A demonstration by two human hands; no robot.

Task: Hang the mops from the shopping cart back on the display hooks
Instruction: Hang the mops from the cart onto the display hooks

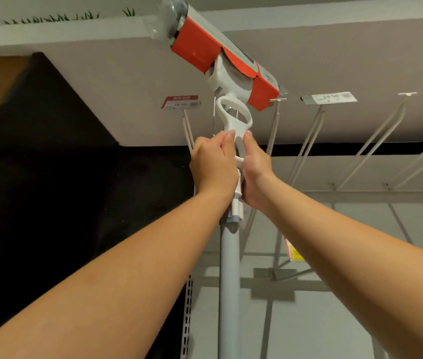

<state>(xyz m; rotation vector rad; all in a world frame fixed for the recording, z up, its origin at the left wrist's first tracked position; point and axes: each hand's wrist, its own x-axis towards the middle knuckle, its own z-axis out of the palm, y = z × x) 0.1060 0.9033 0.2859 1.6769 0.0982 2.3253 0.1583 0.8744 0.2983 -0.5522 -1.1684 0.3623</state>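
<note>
Through the head camera I look steeply upward along both bare forearms. The mop (220,81) stands upright in front of me with its head at the top, close under the grey shelf (75,86). A red cardboard sleeve (192,45) wraps the mop head, and clear plastic (171,14) covers its far end. Below the head a white loop (231,125) joins a white fitting, and the grey pole (229,281) runs down out of the frame.

My left hand (214,167) grips the white fitting just under the loop, fingers curled round it and thumb pointing up against the loop's base. My right hand (254,172) grips the same fitting from the other side, thumb likewise raised; its fingers are hidden behind the fitting. The two hands sit close together, almost touching.

The display hooks (308,141) are long white wire pairs reaching out from the grey back panel (334,320). One carries a red price tag (180,102) left of the loop, another a white price tag (329,97) to the right. The mop head sits between these two tags. I cannot tell whether the mop is caught on any hook.
</note>
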